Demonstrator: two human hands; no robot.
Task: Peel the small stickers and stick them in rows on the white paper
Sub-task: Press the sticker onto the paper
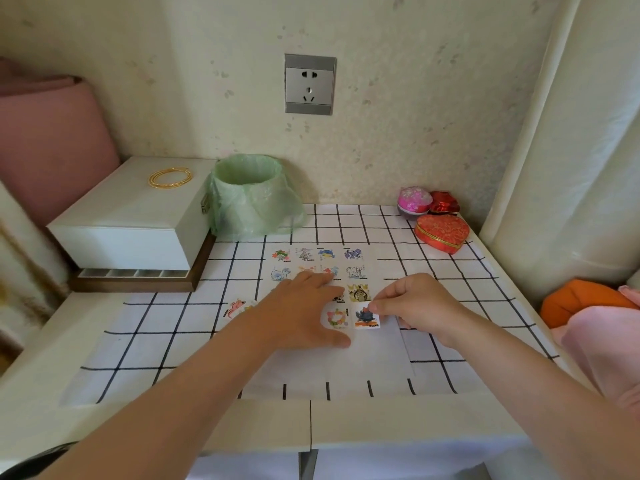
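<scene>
The white paper (367,358) lies on a grid-patterned tablecloth, with several small stickers in rows on its far part (327,254). My left hand (304,310) rests flat on the paper with fingers straight, covering some stickers. My right hand (415,303) pinches the upper right corner of a dark-figured sticker (366,318) lying on the paper in the nearest row. Beside it sits a round pastel sticker (336,317). More stickers (237,307) lie on the cloth left of my left forearm.
A white box (131,216) with gold bangles on top stands at the back left. A bin lined with a green bag (251,199) is beside it. Red and pink trinket boxes (441,232) sit at the back right. Orange and pink cloth (588,306) lies at the right edge.
</scene>
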